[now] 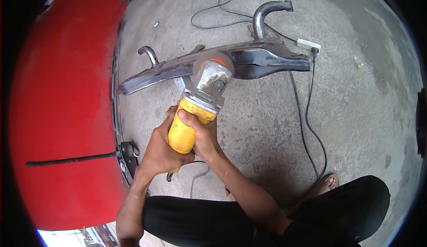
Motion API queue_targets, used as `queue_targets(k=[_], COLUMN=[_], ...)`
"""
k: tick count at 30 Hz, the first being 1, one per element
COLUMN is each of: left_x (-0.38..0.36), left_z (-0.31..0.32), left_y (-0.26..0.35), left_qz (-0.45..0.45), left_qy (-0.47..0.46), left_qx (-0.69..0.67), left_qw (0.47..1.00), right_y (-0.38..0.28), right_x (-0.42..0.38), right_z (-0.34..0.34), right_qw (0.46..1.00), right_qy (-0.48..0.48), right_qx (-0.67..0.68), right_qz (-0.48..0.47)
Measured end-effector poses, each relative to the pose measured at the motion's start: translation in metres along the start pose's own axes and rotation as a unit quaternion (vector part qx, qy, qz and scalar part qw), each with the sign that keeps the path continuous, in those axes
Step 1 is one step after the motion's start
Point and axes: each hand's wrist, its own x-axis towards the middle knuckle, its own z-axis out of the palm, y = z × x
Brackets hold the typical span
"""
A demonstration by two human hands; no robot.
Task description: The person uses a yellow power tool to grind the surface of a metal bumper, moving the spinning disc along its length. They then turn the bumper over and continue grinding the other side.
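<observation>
A yellow angle grinder with a grey metal head is held by both hands in the middle of the view. My left hand wraps round its body from the left. On the right side of the body, near the head, my right hand grips it, thumb on top. The grinder's disc, blurred with a red ring, lies over the middle of a long dark metal beam. Two bent pipes stand up from this beam, a small one at left and a larger one at right.
A red car panel with a black rod fills the left side. A white power strip with a plug and black cables lies on the concrete floor at right. The person's black-clothed legs are at the bottom.
</observation>
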Motion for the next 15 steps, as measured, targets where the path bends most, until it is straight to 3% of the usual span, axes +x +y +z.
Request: queue_targets(k=[3,15], left_x=[0.0009,-0.0024], left_z=[-0.0002,0.0020], left_y=[0.0010,-0.0025], left_qz=[0.005,0.002], left_qy=[-0.006,0.000], left_qx=[0.018,0.029], left_qw=[1.000,1.000], right_y=[0.0029,0.0018], right_x=[-0.0039,-0.0059], right_z=[-0.0020,-0.0033], right_qw=[0.999,1.000], right_qy=[-0.004,-0.004], right_qx=[0.018,-0.015], right_qz=[-0.039,0.006])
